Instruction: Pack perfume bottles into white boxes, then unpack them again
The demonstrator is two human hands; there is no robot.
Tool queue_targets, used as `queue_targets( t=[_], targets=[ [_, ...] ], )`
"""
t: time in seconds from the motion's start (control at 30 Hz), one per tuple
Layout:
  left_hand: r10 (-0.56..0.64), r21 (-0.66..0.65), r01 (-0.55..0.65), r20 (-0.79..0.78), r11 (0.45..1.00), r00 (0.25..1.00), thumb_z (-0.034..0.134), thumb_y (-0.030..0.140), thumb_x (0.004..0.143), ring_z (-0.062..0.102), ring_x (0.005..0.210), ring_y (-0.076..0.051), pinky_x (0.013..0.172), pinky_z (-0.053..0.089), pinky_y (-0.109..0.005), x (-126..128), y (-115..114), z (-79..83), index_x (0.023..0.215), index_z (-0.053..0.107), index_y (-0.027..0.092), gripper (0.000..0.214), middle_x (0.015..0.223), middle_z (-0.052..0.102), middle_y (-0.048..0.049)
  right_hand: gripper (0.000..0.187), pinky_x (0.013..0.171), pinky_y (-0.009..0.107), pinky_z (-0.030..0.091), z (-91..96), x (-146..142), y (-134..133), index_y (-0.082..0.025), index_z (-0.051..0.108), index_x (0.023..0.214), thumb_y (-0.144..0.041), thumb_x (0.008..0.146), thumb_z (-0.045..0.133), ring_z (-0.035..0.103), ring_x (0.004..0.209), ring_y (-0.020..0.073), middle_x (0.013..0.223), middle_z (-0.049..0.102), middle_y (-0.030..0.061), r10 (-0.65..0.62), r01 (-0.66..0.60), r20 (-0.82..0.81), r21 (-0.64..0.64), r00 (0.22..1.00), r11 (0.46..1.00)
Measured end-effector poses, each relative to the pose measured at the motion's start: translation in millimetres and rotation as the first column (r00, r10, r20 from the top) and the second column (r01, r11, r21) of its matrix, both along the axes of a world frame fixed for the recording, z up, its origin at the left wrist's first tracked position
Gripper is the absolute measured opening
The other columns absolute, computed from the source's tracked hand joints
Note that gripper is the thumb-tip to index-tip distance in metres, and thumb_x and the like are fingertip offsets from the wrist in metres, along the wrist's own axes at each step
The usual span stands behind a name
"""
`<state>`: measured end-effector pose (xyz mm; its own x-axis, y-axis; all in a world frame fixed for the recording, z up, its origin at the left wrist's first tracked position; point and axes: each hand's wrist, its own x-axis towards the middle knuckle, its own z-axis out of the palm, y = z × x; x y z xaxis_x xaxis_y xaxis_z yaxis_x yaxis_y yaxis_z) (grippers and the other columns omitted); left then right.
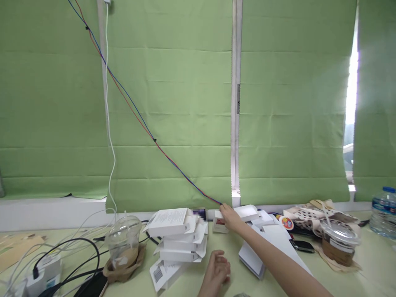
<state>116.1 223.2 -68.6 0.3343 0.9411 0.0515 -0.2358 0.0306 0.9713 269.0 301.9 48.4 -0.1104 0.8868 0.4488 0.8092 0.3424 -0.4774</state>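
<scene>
My right hand (229, 217) reaches forward to the back of the table, its fingers closed on a small white box (219, 228) with a dark red patch. The far side of that grip is hidden. My left hand (215, 270) hovers low in the middle, fingers loosely curled and apart, nothing visible in them. Left of it rises an uneven stack of white cardboard boxes (178, 255), some with end flaps sticking out. More white boxes and flat white pieces (272, 239) lie in a heap under and beside my right forearm.
A clear plastic cup (123, 243) in brown paper, a power strip (46, 268) and tangled cables are at left. A black phone-like device (302, 246), a lidded drink cup (338, 243), patterned cloth (312, 216) and water bottle (383, 212) stand right. Green blinds (173, 95) hang behind.
</scene>
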Motion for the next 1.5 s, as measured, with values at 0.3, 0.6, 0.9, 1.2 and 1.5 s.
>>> queue_targets(
  t=[0.3, 0.6, 0.9, 1.2, 1.5],
  targets=[
    [-0.125, 0.212, 0.118, 0.021, 0.970, 0.992, 0.066, 0.058, 0.075, 0.060, 0.105, -0.026, 0.087, 0.048, -0.036, 17.9, -30.7, 83.6, 0.124, 0.038, 0.023, 0.066, 0.119, 0.060, -0.0134, 0.032, 0.071, 0.036, 0.055, -29.2, 53.1, -138.0, -0.021, 0.054, 0.090, -0.041, 0.073, 0.071, 0.067, 0.088, 0.0268, 0.093, 0.070, 0.0083, 0.110, -0.119, -0.743, 0.041, 0.660, 0.992],
    [0.033, 0.319, 0.057, -0.269, 0.946, 0.963, 0.064, 0.047, 0.078, 0.062, 0.055, -0.015, 0.035, 0.041, -0.018, 31.7, -44.8, 121.7, 0.097, 0.049, 0.022, 0.035, 0.072, 0.061, 0.0034, 0.047, 0.071, 0.040, 0.057, -30.6, 56.6, -153.0, -0.013, 0.069, 0.085, -0.035, 0.048, 0.091, 0.071, 0.074, 0.0279, 0.080, 0.077, 0.0096, -0.019, -0.222, -0.972, -0.072, 0.233, 0.972],
    [0.187, 0.407, -0.046, -0.315, 0.912, 0.931, 0.063, 0.024, 0.071, 0.067, 0.072, -0.023, 0.046, 0.051, -0.025, 18.8, -59.4, 155.1, 0.088, 0.067, 0.013, 0.021, 0.084, 0.072, -0.0078, 0.056, 0.077, 0.044, 0.058, -52.6, 17.8, -165.5, -0.016, 0.068, 0.098, -0.035, 0.050, 0.091, 0.072, 0.078, 0.0244, 0.088, 0.078, 0.0080, -0.258, -0.450, -0.937, -0.130, -0.235, 0.884],
    [0.284, 0.313, -0.191, -0.286, 0.930, 0.915, 0.075, 0.020, 0.054, 0.060, 0.068, -0.021, 0.046, 0.052, -0.027, 10.6, -48.7, 136.7, 0.069, 0.065, 0.015, 0.019, 0.072, 0.061, -0.0039, 0.060, 0.068, 0.033, 0.059, -46.4, 31.3, -158.2, -0.016, 0.062, 0.098, -0.024, 0.047, 0.093, 0.072, 0.075, 0.0228, 0.085, 0.079, 0.0051, -0.138, -0.239, -0.963, -0.081, -0.231, 0.968],
    [0.171, 0.212, -0.133, -0.174, 0.968, 0.970, 0.072, 0.045, 0.068, 0.065, 0.072, -0.019, 0.041, 0.053, -0.022, 19.6, -64.4, 152.0, 0.095, 0.062, 0.015, 0.042, 0.085, 0.067, -0.0051, 0.037, 0.057, 0.028, 0.061, -50.9, 19.3, -168.4, -0.016, 0.067, 0.094, -0.021, 0.062, 0.084, 0.072, 0.068, 0.0184, 0.081, 0.079, 0.0012, -0.289, -0.375, -0.888, -0.147, -0.358, 0.915]
  ],
)
